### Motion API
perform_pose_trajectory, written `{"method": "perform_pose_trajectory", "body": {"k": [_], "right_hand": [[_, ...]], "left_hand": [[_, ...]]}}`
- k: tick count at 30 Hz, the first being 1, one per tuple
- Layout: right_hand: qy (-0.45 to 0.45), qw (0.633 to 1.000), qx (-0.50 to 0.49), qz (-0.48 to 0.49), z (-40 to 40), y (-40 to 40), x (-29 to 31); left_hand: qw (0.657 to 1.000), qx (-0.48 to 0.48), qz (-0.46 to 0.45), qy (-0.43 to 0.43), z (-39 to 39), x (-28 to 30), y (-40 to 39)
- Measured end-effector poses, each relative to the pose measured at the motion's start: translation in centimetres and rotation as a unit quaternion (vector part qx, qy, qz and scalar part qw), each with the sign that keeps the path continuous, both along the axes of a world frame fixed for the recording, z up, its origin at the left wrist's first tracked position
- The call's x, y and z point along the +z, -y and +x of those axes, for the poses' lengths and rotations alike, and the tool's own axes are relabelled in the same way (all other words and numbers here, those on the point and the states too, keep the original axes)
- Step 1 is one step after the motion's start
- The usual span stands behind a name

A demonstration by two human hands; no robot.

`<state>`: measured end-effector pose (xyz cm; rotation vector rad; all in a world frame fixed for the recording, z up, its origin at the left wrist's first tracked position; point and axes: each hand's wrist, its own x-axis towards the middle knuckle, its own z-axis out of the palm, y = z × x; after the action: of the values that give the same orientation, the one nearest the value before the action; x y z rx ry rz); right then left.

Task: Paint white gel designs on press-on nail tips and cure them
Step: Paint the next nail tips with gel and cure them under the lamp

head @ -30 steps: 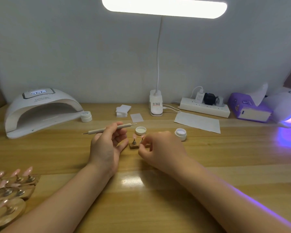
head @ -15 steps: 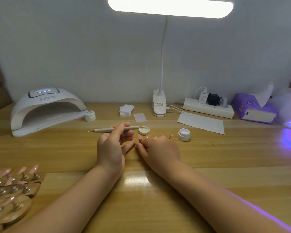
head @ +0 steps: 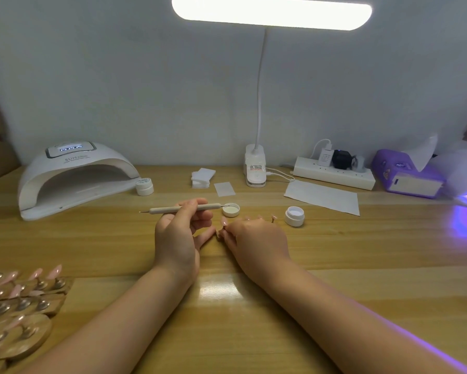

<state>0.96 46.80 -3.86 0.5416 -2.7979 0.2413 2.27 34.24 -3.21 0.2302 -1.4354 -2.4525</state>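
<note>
Head view shows the left hand (head: 177, 233) pinching a slim dotting tool (head: 185, 208) between thumb and curled fingers, its shaft lying level so that the fine metal tip beyond the fingertips reaches the upturned lid (head: 230, 210), a shallow white disc that seems to serve as a palette for the gel; this looks like loading the tip before painting. The tool's body is matte, pale and rod-like, with a needle point at each end. Just beside those fingers the right hand (head: 254, 238) curls over a small stand, pinching it to steady it; a glossy pink nail tip (head: 223, 221) pokes up past its fingertips, close enough to the tool for a short swing from lid to nail. The stand itself is hidden under the hand. The open gel pot (head: 294, 216), a squat white jar with threaded rim, sits beyond the right knuckles. Well off from the left fingers stands a domed white curing lamp (head: 73, 176), its mouth facing the worker, probably for easy sliding in. Near the left forearm, rows of pink tips on holders (head: 22, 300) wait on the smooth, varnished wooden table (head: 362, 265).
</note>
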Motion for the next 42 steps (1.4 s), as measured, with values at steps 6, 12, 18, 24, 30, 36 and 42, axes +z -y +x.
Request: {"method": "perform_pose_trajectory", "body": {"k": [6, 12, 18, 24, 30, 36, 42], "right_hand": [[-0.02, 1.0, 0.004, 0.012, 0.2, 0.3, 0.0], [-0.032, 0.999, 0.014, -0.008, 0.2, 0.2, -0.1], [-0.058, 0.996, 0.035, -0.059, 0.2, 0.1, -0.5], [-0.075, 0.986, 0.053, -0.14, 0.7, -0.6, -0.2], [-0.038, 0.97, 0.067, -0.23, 1.6, -1.5, 1.9], [-0.023, 0.956, 0.092, -0.279, 1.5, -2.8, 3.8], [0.011, 0.946, 0.087, -0.312, 1.1, -4.0, 2.2]], "left_hand": [[1.0, 0.002, 0.007, 0.0, -0.1, 0.0, -0.1], [1.0, -0.006, 0.019, -0.003, -0.3, -0.3, 0.2], [1.0, -0.009, 0.029, -0.006, -0.4, -0.4, 0.4], [1.0, 0.007, 0.021, -0.006, -0.5, -0.2, 0.4], [0.998, 0.011, 0.055, -0.025, -0.9, -0.1, 0.7], [0.999, -0.015, 0.014, -0.039, -0.8, -0.3, 0.7], [0.997, -0.026, -0.041, -0.065, -0.4, -0.3, 0.3]]}}
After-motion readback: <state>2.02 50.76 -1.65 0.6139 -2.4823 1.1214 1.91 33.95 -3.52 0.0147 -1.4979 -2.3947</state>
